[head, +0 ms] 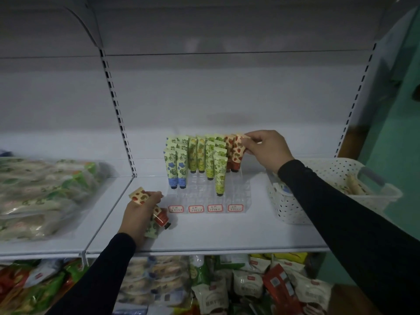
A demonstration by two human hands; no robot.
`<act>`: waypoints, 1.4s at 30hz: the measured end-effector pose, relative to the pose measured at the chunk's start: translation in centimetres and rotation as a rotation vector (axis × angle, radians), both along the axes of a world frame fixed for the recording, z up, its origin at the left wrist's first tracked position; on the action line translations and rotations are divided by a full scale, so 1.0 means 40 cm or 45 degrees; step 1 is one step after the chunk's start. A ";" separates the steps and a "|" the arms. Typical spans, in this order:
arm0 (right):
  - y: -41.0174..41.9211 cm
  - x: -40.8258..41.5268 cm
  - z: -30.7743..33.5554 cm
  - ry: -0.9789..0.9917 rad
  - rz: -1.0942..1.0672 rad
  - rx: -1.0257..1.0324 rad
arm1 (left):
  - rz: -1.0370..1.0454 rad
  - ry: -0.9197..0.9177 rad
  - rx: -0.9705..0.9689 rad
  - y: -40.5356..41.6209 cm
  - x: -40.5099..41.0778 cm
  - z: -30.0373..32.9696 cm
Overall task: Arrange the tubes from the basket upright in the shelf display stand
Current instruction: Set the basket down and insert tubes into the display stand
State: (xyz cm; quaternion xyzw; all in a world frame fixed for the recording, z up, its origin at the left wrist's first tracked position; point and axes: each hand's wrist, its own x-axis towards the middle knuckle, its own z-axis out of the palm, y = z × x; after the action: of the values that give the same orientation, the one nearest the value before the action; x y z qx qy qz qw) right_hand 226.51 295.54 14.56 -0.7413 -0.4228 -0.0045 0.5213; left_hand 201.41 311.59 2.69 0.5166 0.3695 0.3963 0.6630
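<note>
A clear tiered display stand (243, 192) sits on the white shelf (216, 233) and holds several upright tubes: blue-capped at the left, green ones (220, 176) in the middle, red strawberry ones at the right. My right hand (266, 148) pinches the top of a strawberry tube (238, 153) standing at the stand's back right. Left of the stand, my left hand (138, 214) grips a strawberry tube (159, 215) and a green tube (151, 230) above the shelf. A white perforated basket (284, 208) at the right holds more tubes.
Red price labels (196, 209) line the stand's front. Clear bags of packaged goods (41, 196) fill the shelf section at the left. Snack packets (250, 285) crowd the shelf below. Slotted uprights (118, 114) flank the bay; a green wall is at the right.
</note>
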 end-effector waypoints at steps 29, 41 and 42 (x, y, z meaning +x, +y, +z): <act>0.079 0.015 -0.049 -0.011 -0.023 -0.029 | -0.030 -0.020 0.025 0.021 0.000 -0.025; 0.083 0.026 -0.054 0.002 -0.008 -0.040 | -0.037 0.001 0.060 0.022 -0.001 -0.029; 0.083 0.027 -0.054 0.022 -0.004 -0.036 | -0.036 0.014 0.065 0.022 0.000 -0.028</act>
State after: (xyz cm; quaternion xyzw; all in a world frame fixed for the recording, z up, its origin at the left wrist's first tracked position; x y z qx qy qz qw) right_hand 227.58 298.85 12.40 -0.7492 -0.4171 0.0069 0.5145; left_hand 201.39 312.48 1.56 0.5407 0.3557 0.3933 0.6530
